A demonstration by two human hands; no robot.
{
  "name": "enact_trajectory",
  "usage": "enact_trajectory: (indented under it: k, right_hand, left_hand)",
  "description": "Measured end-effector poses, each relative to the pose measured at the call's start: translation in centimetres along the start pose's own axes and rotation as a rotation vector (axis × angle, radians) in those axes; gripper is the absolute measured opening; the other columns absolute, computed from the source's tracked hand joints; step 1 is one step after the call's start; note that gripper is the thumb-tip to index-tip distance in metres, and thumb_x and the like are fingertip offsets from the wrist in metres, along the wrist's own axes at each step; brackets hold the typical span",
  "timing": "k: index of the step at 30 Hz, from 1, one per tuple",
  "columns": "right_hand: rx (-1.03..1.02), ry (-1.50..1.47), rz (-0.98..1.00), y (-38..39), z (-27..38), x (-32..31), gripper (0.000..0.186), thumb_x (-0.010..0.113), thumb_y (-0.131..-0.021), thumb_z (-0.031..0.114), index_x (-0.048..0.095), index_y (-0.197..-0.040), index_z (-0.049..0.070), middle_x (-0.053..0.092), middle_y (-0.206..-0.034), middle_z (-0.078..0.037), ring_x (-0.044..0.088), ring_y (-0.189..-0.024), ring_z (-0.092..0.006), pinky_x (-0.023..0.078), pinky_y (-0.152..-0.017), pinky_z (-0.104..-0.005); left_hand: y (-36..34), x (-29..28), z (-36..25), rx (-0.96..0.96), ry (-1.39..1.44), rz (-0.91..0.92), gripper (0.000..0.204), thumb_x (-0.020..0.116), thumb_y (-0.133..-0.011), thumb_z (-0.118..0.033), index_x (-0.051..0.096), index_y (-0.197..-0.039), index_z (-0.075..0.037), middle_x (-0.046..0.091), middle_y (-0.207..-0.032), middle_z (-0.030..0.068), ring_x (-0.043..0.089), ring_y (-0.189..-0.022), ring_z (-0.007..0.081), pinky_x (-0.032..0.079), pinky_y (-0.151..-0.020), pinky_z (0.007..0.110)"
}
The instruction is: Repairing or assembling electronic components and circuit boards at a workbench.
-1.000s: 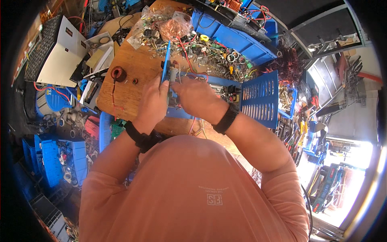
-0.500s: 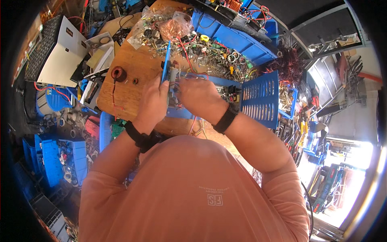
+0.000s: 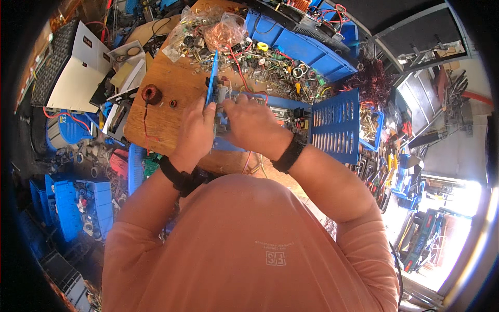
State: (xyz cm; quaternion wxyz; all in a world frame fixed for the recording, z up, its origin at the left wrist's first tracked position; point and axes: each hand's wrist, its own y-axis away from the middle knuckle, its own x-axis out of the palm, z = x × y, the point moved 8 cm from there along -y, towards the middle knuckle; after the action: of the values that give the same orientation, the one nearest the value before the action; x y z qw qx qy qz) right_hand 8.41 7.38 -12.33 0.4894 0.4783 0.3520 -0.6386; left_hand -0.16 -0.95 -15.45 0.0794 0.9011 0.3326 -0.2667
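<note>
A blue metal case lies across the wooden table, with circuit parts inside it. Its left end panel stands upright, seen nearly edge-on; the right panel has rows of slots. My left hand grips the left panel near its lower part, thumb on the inner side. Inside the case, beside that panel, the fingers of my right hand are curled together by a pale cylindrical part. What they pinch is hidden. Red wires run from the case toward the far heap.
A copper-wound coil and a small ring rest on the table at left. Loose electronic scrap covers its far side, before a blue bin. A plastic bag holds copper wire. More bins crowd both sides.
My right hand has shifted slightly left, its fingers moving closer to the upright panel and the pale part. My left hand keeps its grip, nearly still.
</note>
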Motion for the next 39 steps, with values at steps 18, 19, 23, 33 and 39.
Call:
enact_trajectory:
  k: [18, 19, 23, 33, 39]
  right_hand:
    - [-0.019, -0.023, 0.022, -0.2, -0.2, 0.4, 0.036, 0.069, -0.077, 0.017, 0.056, -0.107, 0.0, 0.06, -0.098, -0.021, 0.067, -0.081, -0.0382, 0.055, -0.065, -0.0441]
    - [0.047, -0.039, 0.084, -0.2, -0.7, 0.8, 0.038, 0.069, -0.077, 0.016, 0.056, -0.108, 0.0, 0.06, -0.101, -0.021, 0.067, -0.084, -0.0382, 0.055, -0.067, -0.0444]
    - [-0.047, -0.007, 0.057, -0.2, 0.4, -0.1, 0.042, 0.072, -0.075, 0.016, 0.055, -0.11, -0.001, 0.057, -0.105, -0.022, 0.066, -0.09, -0.0382, 0.055, -0.07, -0.0452]
    - [0.002, 0.015, -0.036, 0.2, -0.3, -0.7, 0.027, 0.059, -0.081, 0.007, 0.056, -0.106, -0.004, 0.061, -0.101, -0.023, 0.066, -0.089, -0.0376, 0.057, -0.074, -0.0436]
    - [0.024, -0.074, 0.028, 0.0, -0.5, -0.1, 0.039, 0.067, -0.081, 0.021, 0.056, -0.111, 0.0, 0.059, -0.106, -0.024, 0.064, -0.096, -0.0414, 0.054, -0.08, -0.0475]
  left_hand:
    - [0.1, -0.2, -0.1, -0.013, -0.034, -0.04, 0.037, 0.044, -0.101, -0.027, 0.058, -0.115, 0.004, 0.06, -0.107, 0.028, 0.053, -0.104, 0.0458, 0.041, -0.092, 0.05]
    - [0.1, -0.3, -0.2, 0.0, -0.037, -0.051, 0.037, 0.044, -0.101, -0.027, 0.058, -0.114, 0.004, 0.06, -0.107, 0.0282, 0.053, -0.104, 0.0458, 0.041, -0.091, 0.05]
    - [0.2, -0.2, 0.0, 0.0, -0.005, -0.057, 0.037, 0.044, -0.101, -0.028, 0.059, -0.112, 0.004, 0.06, -0.106, 0.028, 0.053, -0.103, 0.0458, 0.041, -0.091, 0.05]
    - [0.1, -0.1, 0.0, -0.013, -0.016, -0.015, 0.037, 0.044, -0.101, -0.028, 0.059, -0.113, 0.004, 0.06, -0.109, 0.028, 0.053, -0.103, 0.046, 0.04, -0.091, 0.051]
    - [0.0, -0.3, -0.2, 0.01, -0.025, -0.026, 0.037, 0.043, -0.101, -0.027, 0.059, -0.117, 0.003, 0.061, -0.104, 0.0289, 0.053, -0.101, 0.0462, 0.04, -0.089, 0.051]
